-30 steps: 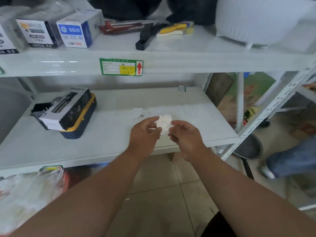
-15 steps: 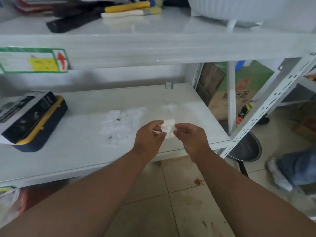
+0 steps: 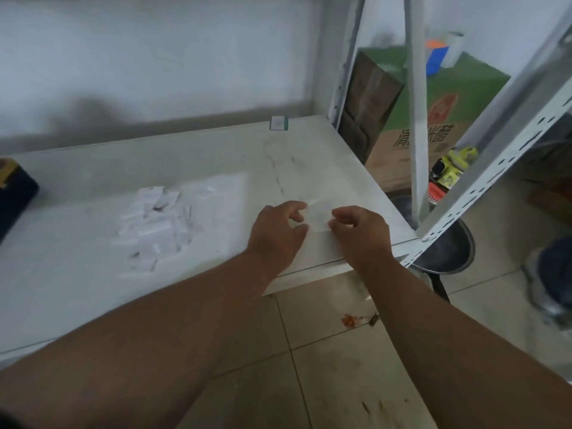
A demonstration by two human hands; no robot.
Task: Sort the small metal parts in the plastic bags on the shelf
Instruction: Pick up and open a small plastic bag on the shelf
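A small clear plastic bag [image 3: 318,216] is held between my two hands over the front right part of the white shelf [image 3: 77,289]. My left hand [image 3: 275,232] pinches its left edge with curled fingers and thumb. My right hand [image 3: 360,232] pinches its right edge. The bag's contents are too blurred to make out. A pile of several small clear bags [image 3: 154,222] lies on the shelf to the left of my hands, with small dark parts showing in some.
A dark blue and yellow case [image 3: 14,193] sits at the shelf's left edge. A small green-edged label [image 3: 278,123] stands at the shelf's back. White perforated uprights [image 3: 483,181] rise at the right. Beyond them are a green carton [image 3: 433,119] and a black pan [image 3: 448,252] on the floor.
The view has moved closer and dropped, so the upper shelf is out of frame. Both hands have kept hold of the small bag and moved forward over the shelf's front right.
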